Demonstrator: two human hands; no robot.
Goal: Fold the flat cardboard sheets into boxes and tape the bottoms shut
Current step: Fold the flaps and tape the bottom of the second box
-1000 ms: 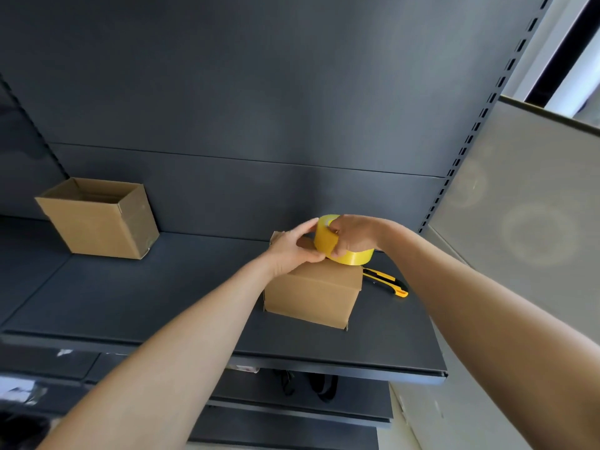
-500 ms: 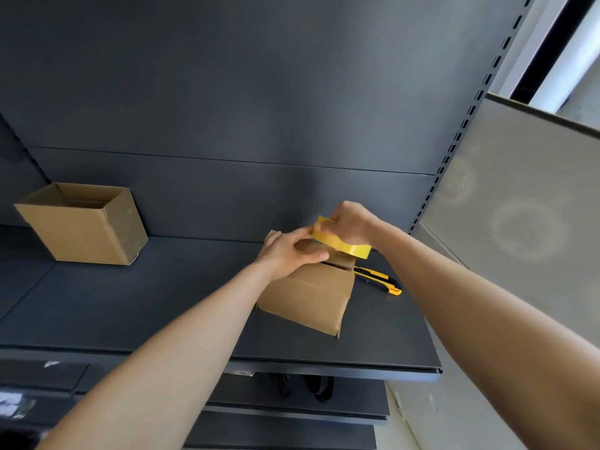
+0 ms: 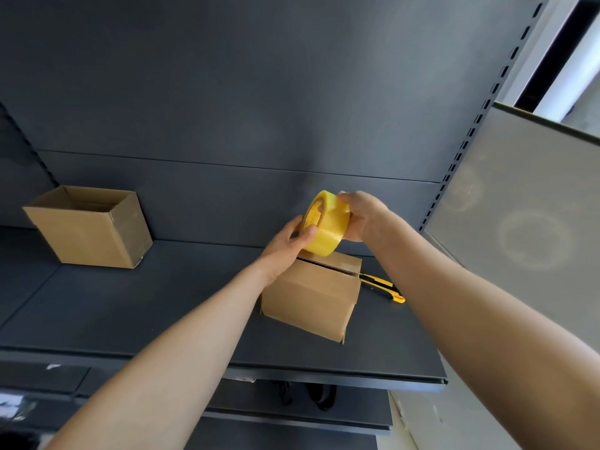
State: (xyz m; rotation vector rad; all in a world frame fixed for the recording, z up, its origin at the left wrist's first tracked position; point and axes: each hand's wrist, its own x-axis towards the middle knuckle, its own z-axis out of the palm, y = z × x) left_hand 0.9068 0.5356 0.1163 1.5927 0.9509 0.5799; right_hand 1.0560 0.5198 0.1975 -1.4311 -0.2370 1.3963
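In the head view, you are holding the tape point(image 3: 326, 224) up between both hands, just above the far top edge of the box point(image 3: 311, 297); whether the roll is touching the cardboard cannot be told. Your right hand point(image 3: 363, 217) is gripping the roll from its right side, fingers wrapped over the rim, and your left hand point(image 3: 285, 246) is pinching its near face, thumb on the front edge, probably feeling for the loose end. The box is sitting on the shelf point(image 3: 130, 313) directly under your hands with its flaps folded up top, and the seam point(image 3: 328, 266) is showing as a dark gap, so the flaps are likely not yet taped. That is the main risk: neither grip is pinning the box, so as you are pulling tape down, the light box may be sliding or tipping toward you and the flaps springing apart, leaving the strip crooked or bridging an open gap. A freed end could also be folding back and sticking to itself. The knife point(image 3: 384, 287) is lying just right of the box, close under your right forearm, and a sweep of that arm could be knocking it off; its blade is too small to judge. An open box point(image 3: 91, 228) is standing well apart at the left.
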